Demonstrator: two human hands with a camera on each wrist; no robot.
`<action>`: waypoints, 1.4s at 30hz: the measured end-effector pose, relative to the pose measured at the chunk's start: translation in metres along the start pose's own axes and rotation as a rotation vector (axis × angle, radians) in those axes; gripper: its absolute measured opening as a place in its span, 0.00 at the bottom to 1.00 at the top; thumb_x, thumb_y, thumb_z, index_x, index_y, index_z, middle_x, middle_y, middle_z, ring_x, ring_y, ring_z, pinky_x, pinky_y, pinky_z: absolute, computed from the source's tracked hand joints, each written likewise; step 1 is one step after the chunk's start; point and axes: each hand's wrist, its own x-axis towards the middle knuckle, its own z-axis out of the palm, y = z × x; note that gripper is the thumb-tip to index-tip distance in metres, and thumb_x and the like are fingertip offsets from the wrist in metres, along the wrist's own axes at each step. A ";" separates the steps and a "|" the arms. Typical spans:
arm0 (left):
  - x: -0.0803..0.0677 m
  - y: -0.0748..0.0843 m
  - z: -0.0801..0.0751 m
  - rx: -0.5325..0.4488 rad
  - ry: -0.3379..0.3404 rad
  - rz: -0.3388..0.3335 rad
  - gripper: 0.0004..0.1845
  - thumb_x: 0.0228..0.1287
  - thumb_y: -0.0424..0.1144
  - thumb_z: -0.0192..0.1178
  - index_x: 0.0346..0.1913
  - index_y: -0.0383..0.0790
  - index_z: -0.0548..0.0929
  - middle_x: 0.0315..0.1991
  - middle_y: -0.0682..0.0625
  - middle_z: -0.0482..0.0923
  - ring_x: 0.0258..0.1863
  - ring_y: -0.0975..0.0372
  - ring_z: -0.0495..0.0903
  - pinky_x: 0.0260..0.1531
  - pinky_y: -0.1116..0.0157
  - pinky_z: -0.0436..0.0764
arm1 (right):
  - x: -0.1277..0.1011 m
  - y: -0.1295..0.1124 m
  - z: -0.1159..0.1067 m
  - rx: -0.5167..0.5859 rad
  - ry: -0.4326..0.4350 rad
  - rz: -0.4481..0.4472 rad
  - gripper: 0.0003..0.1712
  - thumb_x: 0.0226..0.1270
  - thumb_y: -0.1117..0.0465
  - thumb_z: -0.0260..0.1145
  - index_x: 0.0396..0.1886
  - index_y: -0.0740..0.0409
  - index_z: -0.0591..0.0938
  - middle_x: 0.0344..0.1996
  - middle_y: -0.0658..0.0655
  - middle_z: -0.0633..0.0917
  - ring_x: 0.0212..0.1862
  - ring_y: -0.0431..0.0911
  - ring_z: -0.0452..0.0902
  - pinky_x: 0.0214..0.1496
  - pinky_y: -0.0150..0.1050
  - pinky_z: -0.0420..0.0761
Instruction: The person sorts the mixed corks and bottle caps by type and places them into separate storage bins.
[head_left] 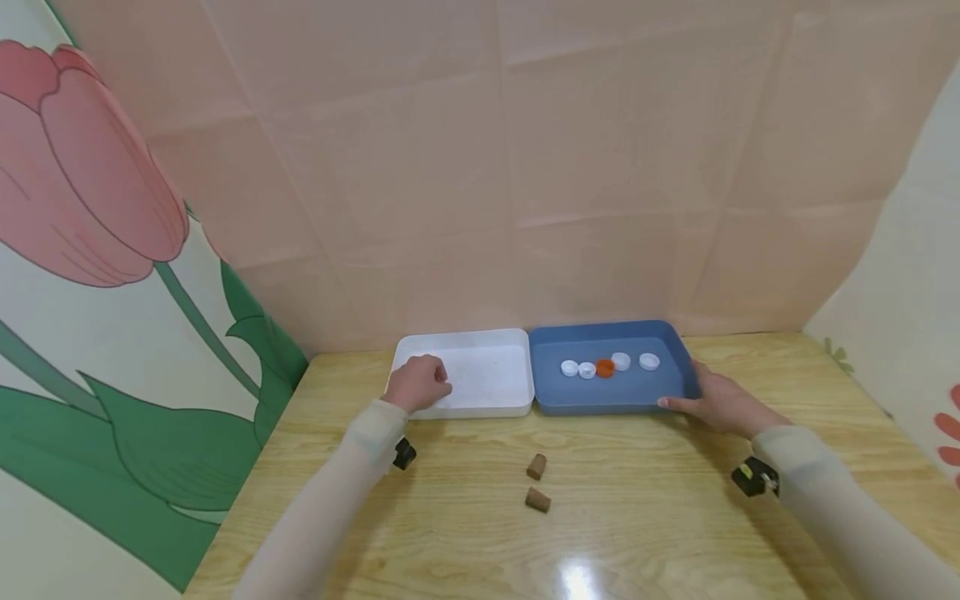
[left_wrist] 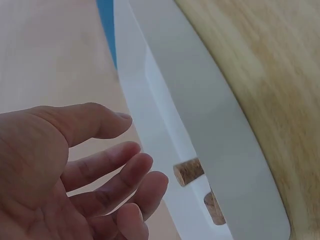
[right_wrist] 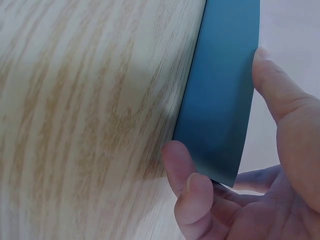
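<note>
My left hand hovers over the front left corner of the white tray, fingers loosely curled and holding nothing. In the left wrist view the left hand is above the white tray, where two corks lie partly hidden behind its wall. My right hand grips the front right corner of the blue tray, which holds several white caps and one orange cap. In the right wrist view the right hand has its thumb on the rim of the blue tray and a finger on its outer wall.
Two more corks lie on the wooden table in front of the trays. The two trays touch side by side near the pink backdrop. A tulip panel closes the left side.
</note>
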 end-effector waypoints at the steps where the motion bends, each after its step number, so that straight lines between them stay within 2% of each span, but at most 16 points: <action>1: -0.003 0.001 0.000 0.003 -0.004 0.009 0.07 0.60 0.41 0.66 0.37 0.42 0.85 0.34 0.52 0.82 0.31 0.60 0.79 0.34 0.56 0.78 | 0.000 0.000 0.000 0.001 -0.001 0.001 0.68 0.65 0.32 0.64 0.73 0.83 0.41 0.66 0.89 0.54 0.66 0.82 0.53 0.65 0.72 0.57; 9: -0.025 0.021 -0.003 -0.019 -0.029 0.084 0.10 0.63 0.41 0.66 0.42 0.39 0.85 0.33 0.52 0.80 0.30 0.61 0.77 0.31 0.59 0.77 | 0.002 0.001 0.001 -0.003 -0.002 0.001 0.68 0.65 0.32 0.63 0.73 0.83 0.40 0.67 0.89 0.53 0.66 0.82 0.53 0.65 0.72 0.58; 13: -0.031 0.035 -0.002 0.004 -0.016 0.143 0.09 0.63 0.43 0.66 0.40 0.41 0.85 0.31 0.54 0.80 0.31 0.61 0.76 0.37 0.53 0.77 | 0.002 0.001 -0.001 -0.009 -0.002 0.005 0.68 0.66 0.32 0.63 0.73 0.83 0.41 0.66 0.89 0.54 0.65 0.82 0.53 0.65 0.72 0.58; 15: -0.034 0.044 0.001 0.019 -0.020 0.178 0.09 0.62 0.43 0.67 0.40 0.42 0.86 0.29 0.55 0.80 0.31 0.62 0.76 0.37 0.52 0.77 | 0.001 0.001 -0.001 -0.008 -0.003 0.007 0.68 0.66 0.32 0.63 0.73 0.83 0.41 0.66 0.89 0.54 0.65 0.82 0.53 0.64 0.72 0.58; 20: -0.046 0.065 0.009 0.028 -0.091 0.234 0.11 0.62 0.42 0.67 0.44 0.42 0.85 0.29 0.56 0.80 0.28 0.65 0.77 0.28 0.61 0.76 | 0.002 0.002 0.000 -0.002 -0.007 0.006 0.68 0.66 0.32 0.63 0.73 0.82 0.40 0.67 0.89 0.53 0.66 0.82 0.53 0.65 0.72 0.58; 25: -0.056 0.084 0.016 0.031 -0.159 0.252 0.12 0.65 0.45 0.67 0.47 0.44 0.85 0.34 0.53 0.83 0.32 0.65 0.77 0.30 0.63 0.75 | 0.003 0.003 0.001 0.002 -0.001 0.001 0.68 0.66 0.32 0.63 0.74 0.81 0.40 0.67 0.89 0.53 0.66 0.82 0.53 0.65 0.72 0.58; 28: -0.061 0.093 0.023 0.037 -0.171 0.289 0.13 0.65 0.45 0.67 0.48 0.43 0.85 0.34 0.53 0.83 0.31 0.66 0.76 0.30 0.66 0.75 | 0.002 0.003 0.001 0.005 0.000 0.000 0.68 0.65 0.33 0.64 0.74 0.82 0.40 0.67 0.89 0.53 0.66 0.82 0.53 0.65 0.72 0.58; 34: -0.066 0.106 0.045 0.107 -0.127 0.376 0.14 0.63 0.47 0.67 0.46 0.41 0.86 0.29 0.56 0.81 0.25 0.70 0.73 0.23 0.71 0.72 | 0.002 0.002 0.000 0.009 0.004 -0.005 0.67 0.66 0.33 0.64 0.74 0.82 0.40 0.67 0.88 0.53 0.66 0.82 0.53 0.65 0.72 0.58; 38: -0.067 0.113 0.057 0.180 -0.070 0.424 0.12 0.63 0.48 0.66 0.41 0.43 0.87 0.29 0.57 0.83 0.24 0.69 0.75 0.22 0.71 0.73 | 0.002 0.002 0.000 0.015 0.004 -0.002 0.68 0.66 0.33 0.64 0.74 0.81 0.40 0.67 0.88 0.53 0.66 0.82 0.52 0.65 0.72 0.57; 42: -0.066 0.117 0.066 0.215 -0.069 0.443 0.07 0.63 0.45 0.65 0.37 0.46 0.86 0.28 0.58 0.82 0.24 0.69 0.75 0.19 0.69 0.72 | 0.002 0.003 0.000 0.014 0.001 -0.001 0.68 0.66 0.33 0.64 0.74 0.81 0.40 0.67 0.88 0.53 0.66 0.82 0.52 0.65 0.72 0.57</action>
